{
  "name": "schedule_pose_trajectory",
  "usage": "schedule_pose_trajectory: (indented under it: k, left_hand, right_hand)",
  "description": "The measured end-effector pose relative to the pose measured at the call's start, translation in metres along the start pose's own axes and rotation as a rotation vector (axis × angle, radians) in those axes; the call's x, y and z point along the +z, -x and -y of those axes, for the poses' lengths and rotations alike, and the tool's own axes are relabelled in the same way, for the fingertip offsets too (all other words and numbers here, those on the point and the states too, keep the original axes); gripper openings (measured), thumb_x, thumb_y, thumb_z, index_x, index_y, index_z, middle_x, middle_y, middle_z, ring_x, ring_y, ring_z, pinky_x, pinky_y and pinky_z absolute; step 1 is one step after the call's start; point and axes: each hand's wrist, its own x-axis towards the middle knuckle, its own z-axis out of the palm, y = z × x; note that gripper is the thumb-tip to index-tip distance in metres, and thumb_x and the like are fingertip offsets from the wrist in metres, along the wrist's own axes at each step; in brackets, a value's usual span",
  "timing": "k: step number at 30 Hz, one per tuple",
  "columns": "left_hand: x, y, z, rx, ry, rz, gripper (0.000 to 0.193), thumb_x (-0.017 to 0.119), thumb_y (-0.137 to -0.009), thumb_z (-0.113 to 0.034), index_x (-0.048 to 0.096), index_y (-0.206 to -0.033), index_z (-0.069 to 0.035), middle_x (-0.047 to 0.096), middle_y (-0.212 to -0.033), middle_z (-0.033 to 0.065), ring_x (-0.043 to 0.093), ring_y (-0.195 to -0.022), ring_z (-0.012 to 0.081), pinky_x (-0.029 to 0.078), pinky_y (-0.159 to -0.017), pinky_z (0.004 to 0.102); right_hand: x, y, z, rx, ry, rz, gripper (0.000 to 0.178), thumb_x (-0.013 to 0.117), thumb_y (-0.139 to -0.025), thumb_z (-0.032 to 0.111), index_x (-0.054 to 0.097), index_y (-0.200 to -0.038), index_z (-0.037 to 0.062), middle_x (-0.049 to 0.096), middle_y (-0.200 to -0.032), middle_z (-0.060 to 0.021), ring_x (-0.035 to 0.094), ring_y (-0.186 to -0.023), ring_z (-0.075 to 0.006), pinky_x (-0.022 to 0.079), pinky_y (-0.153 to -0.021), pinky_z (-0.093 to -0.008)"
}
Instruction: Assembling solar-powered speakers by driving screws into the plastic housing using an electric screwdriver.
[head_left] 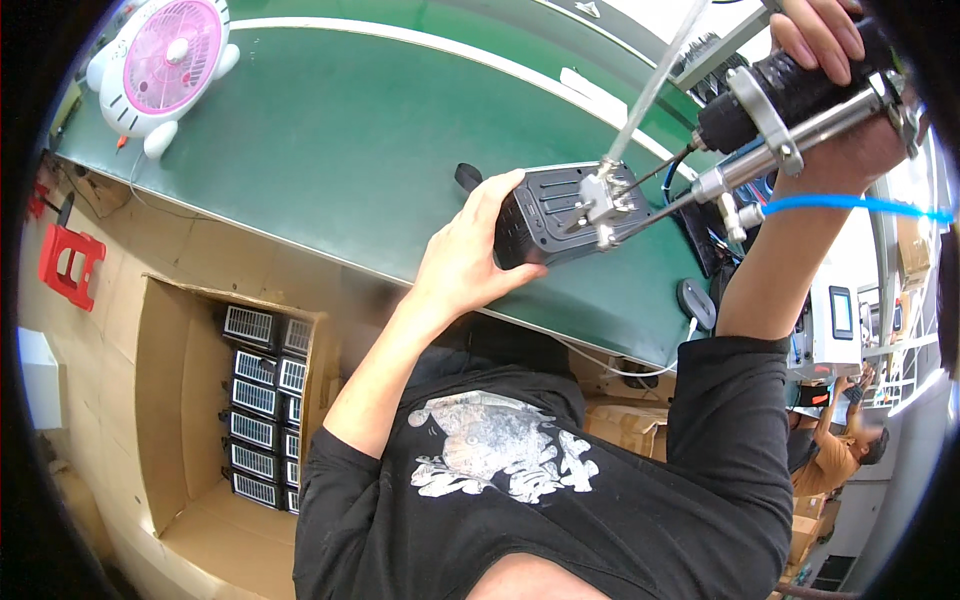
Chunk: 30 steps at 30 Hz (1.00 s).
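On the green workbench lies a black box-shaped plastic device point(525, 222), its ribbed, screw-holed face turned up and a short black strap at its far left corner. My left hand point(462, 252) grips its left end, the thumb along the near side and the fingers over the far side. Up at the right, my right hand point(822, 38) is wrapped round the black body of a power screwdriver point(728, 122), which is clamped to a metal rod. The screwdriver's thin bit runs down into a metal guide block point(604, 198) over the device's right part; where the tip meets a screw is hidden.
A white-and-pink fan point(172, 60) stands at the bench's far left. An open cardboard box point(165, 400) on the floor holds several black units with panels. A blue air hose point(850, 202) crosses my right forearm. A red stool point(72, 265) stands left; another person point(835, 455) is at the right.
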Motion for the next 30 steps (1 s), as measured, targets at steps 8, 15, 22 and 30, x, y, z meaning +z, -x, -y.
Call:
schedule_pose_trajectory:
  k: [8,15,22,30]
  left_hand:
    - [-0.007,0.001,0.001,0.03,-0.066,0.057,0.12,0.096,-0.058,-0.023,0.024,-0.154,-0.017,0.044,-0.152,0.0154,0.053,-0.132,0.0379,0.049,-0.107,0.0444]
    - [-0.005,0.001,0.001,0.047,-0.125,0.044,0.122,0.096,-0.055,-0.021,0.025,-0.154,-0.015,0.043,-0.152,0.0155,0.051,-0.134,0.0378,0.049,-0.107,0.0431]
    - [-0.002,0.007,0.004,0.039,-0.11,0.028,0.114,0.093,-0.059,-0.021,0.029,-0.154,-0.014,0.043,-0.15,0.0158,0.053,-0.13,0.0383,0.049,-0.105,0.0425]
    - [0.0,0.003,0.001,0.024,-0.117,-0.002,0.107,0.09,-0.063,-0.019,0.031,-0.152,-0.014,0.046,-0.147,0.0169,0.054,-0.128,0.0388,0.049,-0.105,0.0429]
  right_hand:
    - [0.01,0.01,-0.006,0.102,-0.083,0.077,0.062,0.07,-0.08,0.054,0.045,-0.109,0.0052,0.054,-0.083,-0.0039,0.058,-0.068,-0.013,0.046,-0.072,-0.0281]
    - [0.02,0.029,-0.038,0.064,-0.114,0.074,0.065,0.07,-0.081,0.058,0.047,-0.111,0.0055,0.056,-0.085,-0.0021,0.057,-0.069,-0.0134,0.044,-0.07,-0.0291]
    - [0.047,0.035,-0.063,0.059,-0.205,0.115,0.056,0.076,-0.081,0.048,0.046,-0.106,0.0078,0.053,-0.08,0.0012,0.056,-0.067,-0.0117,0.043,-0.069,-0.0288]
    - [0.039,0.048,-0.059,0.112,-0.148,0.024,0.054,0.07,-0.089,0.052,0.046,-0.106,0.0066,0.051,-0.082,-0.0013,0.055,-0.069,-0.0108,0.042,-0.071,-0.0281]
